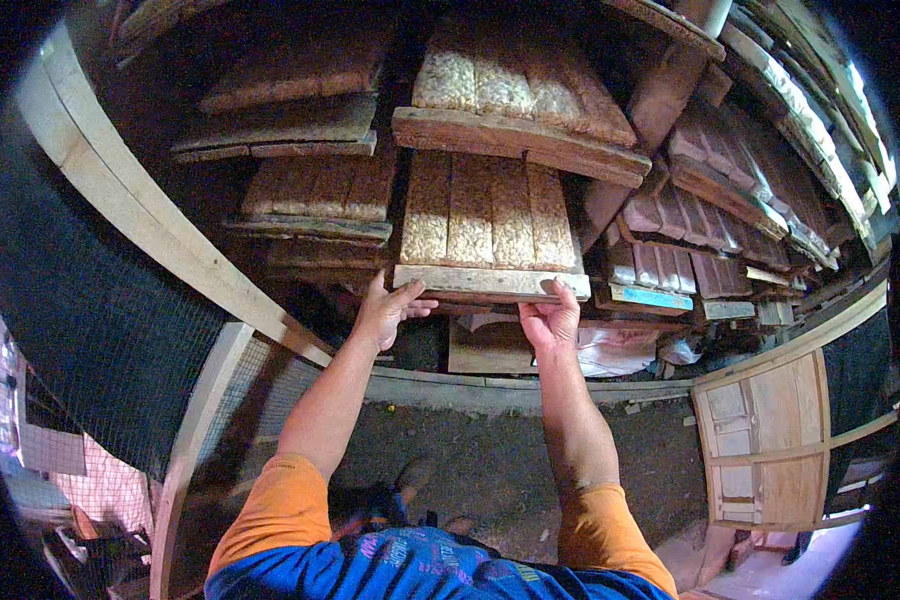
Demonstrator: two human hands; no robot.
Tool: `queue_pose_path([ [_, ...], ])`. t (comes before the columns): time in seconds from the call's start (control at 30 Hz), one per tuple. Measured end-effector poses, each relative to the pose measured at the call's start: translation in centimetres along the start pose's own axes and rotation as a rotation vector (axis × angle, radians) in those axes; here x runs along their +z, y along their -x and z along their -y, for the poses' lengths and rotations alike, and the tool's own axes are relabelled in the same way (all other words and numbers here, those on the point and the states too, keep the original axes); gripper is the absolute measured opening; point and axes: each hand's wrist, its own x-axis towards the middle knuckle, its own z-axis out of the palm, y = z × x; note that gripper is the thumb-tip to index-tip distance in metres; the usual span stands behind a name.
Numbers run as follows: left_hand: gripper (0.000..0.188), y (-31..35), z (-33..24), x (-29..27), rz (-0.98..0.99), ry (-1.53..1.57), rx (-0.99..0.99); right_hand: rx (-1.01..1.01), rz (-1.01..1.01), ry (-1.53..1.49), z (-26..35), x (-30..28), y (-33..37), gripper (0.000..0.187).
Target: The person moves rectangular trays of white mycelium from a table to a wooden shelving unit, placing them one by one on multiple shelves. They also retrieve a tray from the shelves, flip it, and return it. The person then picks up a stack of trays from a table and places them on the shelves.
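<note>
Both my hands grip the front edge of a wooden tray point(490, 282) on a rack shelf. On it lie several long blocks of packed pale beans, like tempeh point(470, 215), side by side. My left hand point(392, 308) has the left end, thumb against the front strip and fingers reaching beneath. At the right end, my right hand point(552, 318) holds the strip with its thumb up and its fingers curled underneath. The tray's rear part sits under another loaded board point(520, 142) just above it.
More loaded boards point(310, 228) fill the rack on the left, and others point(685, 230) stand on the right. A slanting post point(660, 120) rises beside the tray. Left of me runs a mesh panel point(90, 270) with a wooden frame. A wooden door panel point(765, 440) stands at the lower right.
</note>
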Motion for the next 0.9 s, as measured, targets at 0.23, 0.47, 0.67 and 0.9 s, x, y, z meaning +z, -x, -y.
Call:
queue_pose_path([
  [0.23,0.063,-0.2,0.8,0.8,-0.085,0.063,0.071,0.007,-0.057,0.032,-0.1,-0.2,-0.9,0.027],
  [0.47,0.066,1.1,-0.4,2.6,-0.263,0.162,0.117,0.029,-0.138,0.071,0.4,2.3,0.1,0.034],
  [0.67,0.059,3.1,-1.4,4.3,-0.413,0.234,0.056,0.037,-0.090,0.122,0.6,4.5,2.3,0.040],
  [0.9,0.053,3.6,-1.4,3.7,-0.319,0.147,0.154,0.043,-0.094,0.223,0.5,5.8,3.7,0.060],
])
